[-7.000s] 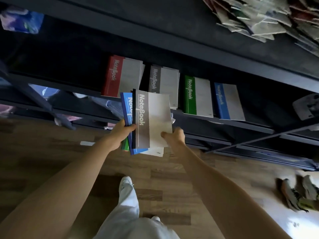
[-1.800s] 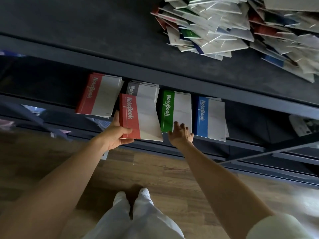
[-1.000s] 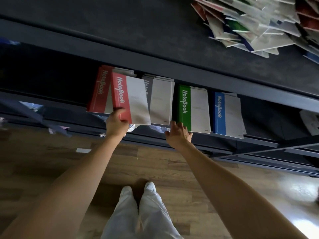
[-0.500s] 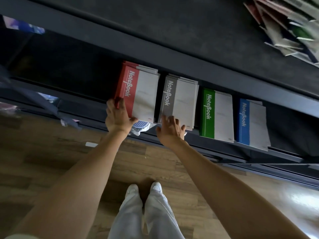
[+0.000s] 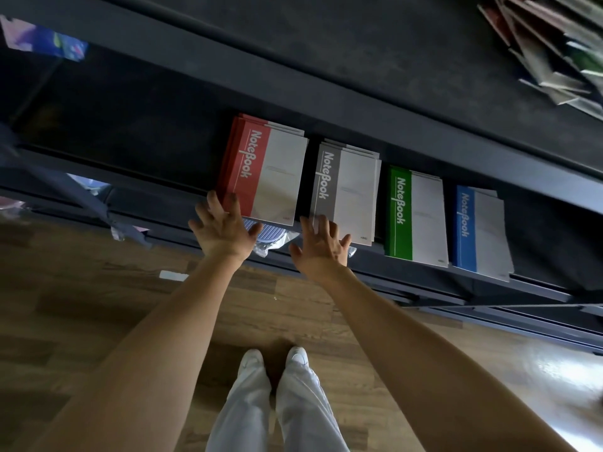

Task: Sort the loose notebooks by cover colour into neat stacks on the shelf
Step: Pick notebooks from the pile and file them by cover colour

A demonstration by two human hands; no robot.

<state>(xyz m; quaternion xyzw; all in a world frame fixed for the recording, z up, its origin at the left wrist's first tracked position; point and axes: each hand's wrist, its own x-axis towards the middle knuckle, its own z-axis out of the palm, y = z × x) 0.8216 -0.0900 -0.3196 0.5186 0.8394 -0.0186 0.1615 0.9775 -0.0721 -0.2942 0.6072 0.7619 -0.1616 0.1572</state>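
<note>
Notebooks lie in four piles side by side on the shelf: from left to right a red stack, a grey stack, a green stack and a blue stack. Your left hand is spread, its fingertips touching the near left corner of the red stack. Your right hand is spread too, with fingers on the near edge of the grey stack. A heap of loose notebooks lies on the upper board, far right.

We looked steeply down from a single head-worn camera, close to the shelf across the upper frame, floor below.
</note>
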